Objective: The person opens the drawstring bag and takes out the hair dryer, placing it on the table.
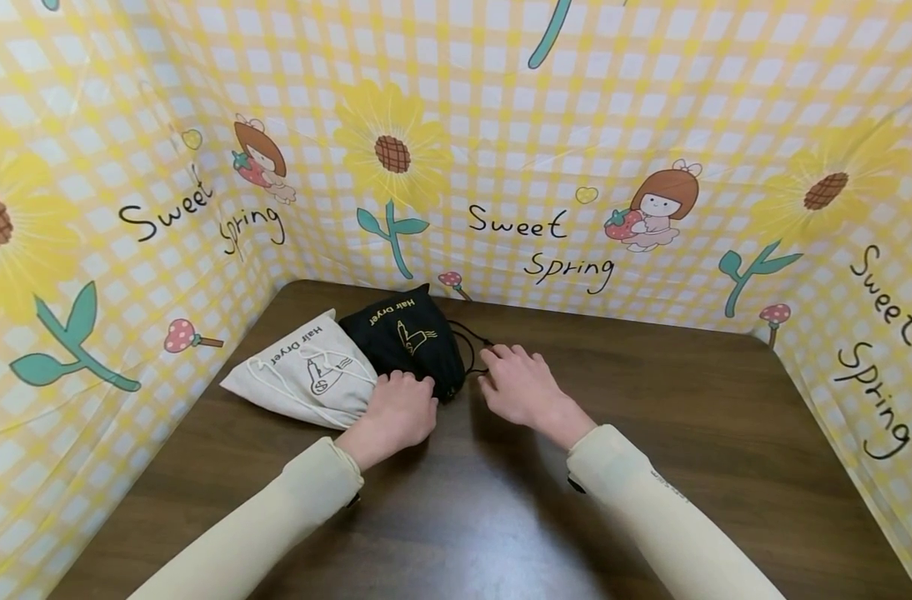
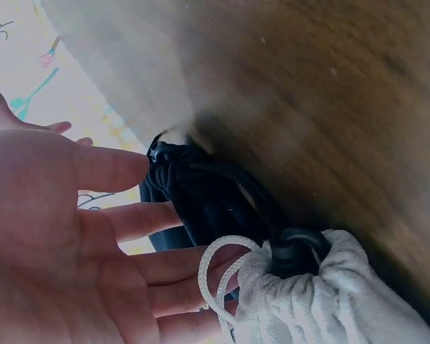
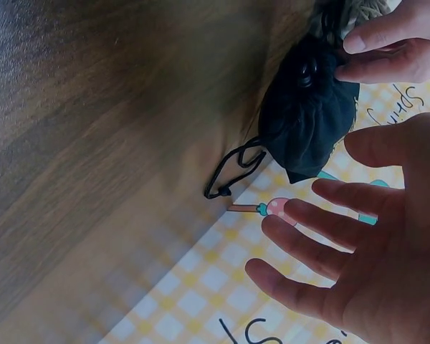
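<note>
Two cloth drawstring bags lay side by side, touching, toward the far left of the brown table [image 1: 689, 433]. The black bag [image 1: 396, 342] was farther back, with yellow "Hair Dryer" lettering, a small yellow dryer drawing and a bunched mouth; its thin black cord [image 3: 224, 191] looped out onto the wood. The white bag [image 1: 291, 400] carried the same words and drawing in black, with pale cords across its front and gathers at its mouth, where a thick black loop [image 2: 297, 247] showed.

The left hand [image 1: 398, 408] was at the bags' near side, its fingers straight and apart; whether they pressed on the cloth could not be told. The right hand [image 1: 519, 385] hung beside the black cord, fingers spread, with no grip visible.

From the head, the left hand hid the white bag's mouth and the black bag's near edge. The left wrist view cut off most of the white bag, and what the thick loop belonged to was unclear.
</note>
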### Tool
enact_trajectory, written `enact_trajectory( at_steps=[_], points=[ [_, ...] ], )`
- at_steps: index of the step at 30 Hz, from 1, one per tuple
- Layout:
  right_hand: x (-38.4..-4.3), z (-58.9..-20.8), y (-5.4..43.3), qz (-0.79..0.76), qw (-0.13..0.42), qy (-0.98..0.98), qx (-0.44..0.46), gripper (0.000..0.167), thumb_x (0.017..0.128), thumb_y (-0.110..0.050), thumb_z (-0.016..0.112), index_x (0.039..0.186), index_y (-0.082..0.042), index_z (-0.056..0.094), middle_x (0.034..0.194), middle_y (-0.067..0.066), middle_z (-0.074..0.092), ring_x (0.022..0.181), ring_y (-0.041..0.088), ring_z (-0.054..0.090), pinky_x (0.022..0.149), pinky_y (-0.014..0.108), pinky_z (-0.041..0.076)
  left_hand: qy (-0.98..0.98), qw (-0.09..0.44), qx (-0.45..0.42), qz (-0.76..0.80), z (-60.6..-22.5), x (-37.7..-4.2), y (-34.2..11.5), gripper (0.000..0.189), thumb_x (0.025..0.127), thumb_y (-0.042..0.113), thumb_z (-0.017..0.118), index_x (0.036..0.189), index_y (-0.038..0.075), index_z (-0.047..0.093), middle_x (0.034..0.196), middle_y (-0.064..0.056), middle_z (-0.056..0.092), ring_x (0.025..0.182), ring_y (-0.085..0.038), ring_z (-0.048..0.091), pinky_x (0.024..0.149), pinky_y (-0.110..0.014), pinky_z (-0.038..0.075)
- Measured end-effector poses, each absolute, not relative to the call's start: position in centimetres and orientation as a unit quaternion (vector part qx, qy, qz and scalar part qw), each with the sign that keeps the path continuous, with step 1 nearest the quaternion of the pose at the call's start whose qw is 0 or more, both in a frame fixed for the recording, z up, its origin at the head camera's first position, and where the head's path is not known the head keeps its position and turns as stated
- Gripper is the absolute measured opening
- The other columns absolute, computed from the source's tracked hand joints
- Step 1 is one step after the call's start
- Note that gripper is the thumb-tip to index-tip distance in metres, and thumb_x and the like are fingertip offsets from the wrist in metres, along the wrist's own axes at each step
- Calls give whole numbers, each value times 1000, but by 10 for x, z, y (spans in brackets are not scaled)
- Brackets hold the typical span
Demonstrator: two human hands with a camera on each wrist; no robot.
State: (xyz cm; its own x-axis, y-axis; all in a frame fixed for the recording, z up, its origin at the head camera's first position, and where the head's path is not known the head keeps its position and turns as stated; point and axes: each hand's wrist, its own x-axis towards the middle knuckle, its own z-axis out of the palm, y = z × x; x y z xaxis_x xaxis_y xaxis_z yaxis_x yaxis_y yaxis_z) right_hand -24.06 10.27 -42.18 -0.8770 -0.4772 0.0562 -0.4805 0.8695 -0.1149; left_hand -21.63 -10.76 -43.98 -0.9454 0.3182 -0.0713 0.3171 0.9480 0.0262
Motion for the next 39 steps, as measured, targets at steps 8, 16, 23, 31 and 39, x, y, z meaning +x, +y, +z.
enact_trajectory(
  at_steps=[8,16,23,31,39],
  points=[
    [-240,-424,101,67,9,-966,250,47,108,-28,58,150,-6,57,148,14,58,132,38,56,101,59,48,986,36,162,-3,-444,-215,-106,32,107,30,59,124,5,69,114,-23,69,110,-41,62,93,-56,48],
    [-237,-427,100,71,9,-966,249,47,107,-28,59,148,-6,58,146,14,60,130,37,57,100,58,48,985,41,166,-5,-444,-212,-105,32,106,29,59,124,4,68,115,-24,68,111,-42,62,95,-57,48],
    [-236,-427,98,79,9,-964,254,44,107,-26,60,146,-6,60,143,14,62,126,37,59,98,59,49,985,39,167,-13,-446,-211,-104,33,106,30,60,124,3,67,115,-25,67,112,-42,61,95,-58,47],
    [-236,-429,98,76,4,-965,252,44,107,-27,59,146,-6,60,143,13,62,126,36,60,100,58,49,985,34,171,-18,-447,-210,-102,31,106,31,61,121,4,68,114,-24,67,110,-42,61,95,-57,47],
    [-236,-429,98,71,6,-965,254,45,107,-26,59,147,-6,59,143,13,62,127,36,59,100,58,49,983,37,180,-23,-447,-207,-96,33,106,32,61,124,5,68,117,-23,67,112,-42,61,98,-59,45]
  ],
)
